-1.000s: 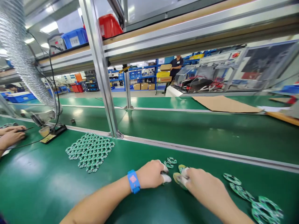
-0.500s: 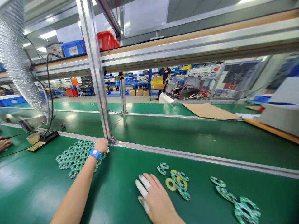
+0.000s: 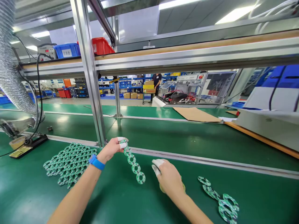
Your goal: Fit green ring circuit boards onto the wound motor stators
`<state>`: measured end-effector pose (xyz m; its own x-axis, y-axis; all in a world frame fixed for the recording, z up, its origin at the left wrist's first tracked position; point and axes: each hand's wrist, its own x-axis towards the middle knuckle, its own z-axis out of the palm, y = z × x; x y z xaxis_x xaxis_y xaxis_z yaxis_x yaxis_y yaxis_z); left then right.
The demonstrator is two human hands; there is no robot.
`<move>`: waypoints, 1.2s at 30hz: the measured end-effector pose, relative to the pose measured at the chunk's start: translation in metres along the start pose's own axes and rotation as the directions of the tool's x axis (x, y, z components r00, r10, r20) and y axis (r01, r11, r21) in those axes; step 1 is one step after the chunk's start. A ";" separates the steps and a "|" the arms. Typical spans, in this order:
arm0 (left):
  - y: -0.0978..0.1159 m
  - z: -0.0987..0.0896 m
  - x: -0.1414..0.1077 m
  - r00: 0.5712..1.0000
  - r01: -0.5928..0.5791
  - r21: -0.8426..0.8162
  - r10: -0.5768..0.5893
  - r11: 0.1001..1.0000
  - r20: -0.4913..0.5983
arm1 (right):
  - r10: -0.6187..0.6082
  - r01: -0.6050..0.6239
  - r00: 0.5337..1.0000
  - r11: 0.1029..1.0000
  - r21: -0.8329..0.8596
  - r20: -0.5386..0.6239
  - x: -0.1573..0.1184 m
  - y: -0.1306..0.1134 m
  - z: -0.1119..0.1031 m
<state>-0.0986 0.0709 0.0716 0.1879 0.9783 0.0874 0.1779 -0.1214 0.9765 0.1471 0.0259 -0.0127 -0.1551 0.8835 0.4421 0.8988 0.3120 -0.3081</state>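
While the left hand (image 3: 111,148) pinched the top ring of a thin, light, breakable strip of ring boards (image 3: 133,163) dangling above the green surface (image 3: 121,199), the right hand (image 3: 168,179) pressed closed over loose rings just right of the strip.

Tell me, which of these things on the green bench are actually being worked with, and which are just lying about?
In use:
left hand pinching a strip of ring boards
right hand resting over the loose rings
sheet of joined ring boards
chain of rings

Lying about:
cardboard sheet
red bin
blue bin
silver duct hose
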 end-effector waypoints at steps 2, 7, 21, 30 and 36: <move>0.000 0.008 0.000 0.998 -0.033 -0.098 0.028 0.995 -0.051 | 0.045 -0.079 0.992 0.952 0.296 0.122 0.006 -0.005 -0.016; -0.005 0.017 0.003 0.985 -0.103 -0.156 0.079 0.982 -0.151 | 0.020 -0.131 0.983 0.775 0.619 0.182 0.015 -0.013 -0.032; -0.005 0.066 -0.026 0.935 -0.332 0.916 0.209 0.225 0.288 | 0.117 -0.113 0.988 0.993 -0.039 0.105 0.009 -0.025 -0.031; -0.022 0.078 -0.031 0.953 -0.301 0.912 0.124 0.280 0.276 | 0.091 -0.085 0.976 0.996 -0.040 0.196 0.020 -0.022 -0.036; -0.029 0.085 -0.026 0.973 -0.231 0.910 0.097 0.345 0.210 | 0.033 -0.022 0.976 0.998 -0.056 0.215 0.016 -0.037 -0.033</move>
<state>-0.0264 0.0343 0.0246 0.4029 0.9047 0.1387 0.8968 -0.4205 0.1379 0.1245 0.0169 0.0334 -0.2097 0.9478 0.2401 0.9236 0.2726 -0.2696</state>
